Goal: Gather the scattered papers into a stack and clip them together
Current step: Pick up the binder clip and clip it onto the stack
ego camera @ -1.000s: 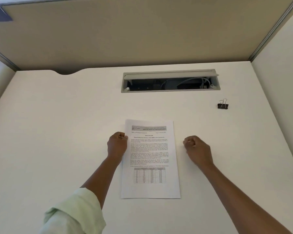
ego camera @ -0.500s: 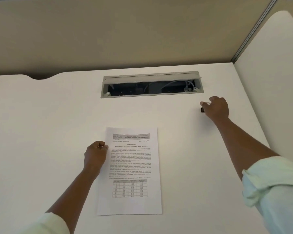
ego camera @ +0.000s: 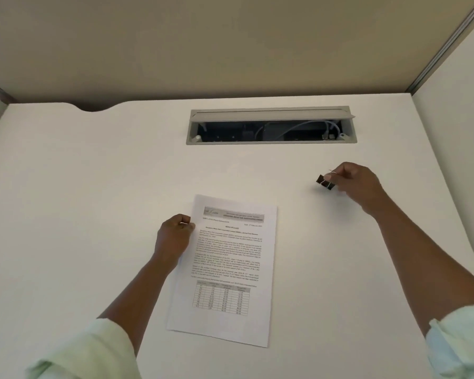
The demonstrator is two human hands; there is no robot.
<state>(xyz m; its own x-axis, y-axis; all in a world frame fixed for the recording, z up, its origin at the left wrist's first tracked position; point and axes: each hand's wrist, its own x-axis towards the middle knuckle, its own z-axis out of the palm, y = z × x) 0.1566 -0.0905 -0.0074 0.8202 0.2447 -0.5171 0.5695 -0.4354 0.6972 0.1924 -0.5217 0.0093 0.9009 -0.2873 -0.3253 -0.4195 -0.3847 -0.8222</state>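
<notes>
So the gathering part looks done: the stack of papers (ego camera: 230, 269) sits squared up in the middle of the desk (ego camera: 93, 214), slightly tilted, no loose sheets anywhere. Left hand (ego camera: 173, 236) has its fingers curled at the stack's upper left edge, thumb on the paper, apparently holding it down. Right hand (ego camera: 353, 184) is well apart from it, off to the right, pinching the black binder clip (ego camera: 324, 182) by its wire handles just above the desk. Clipping is all that's left. There's plenty of bare desk between clip and stack, with the open cable tray (ego camera: 271, 127) further back and the side partition (ego camera: 454, 132) to the right.
</notes>
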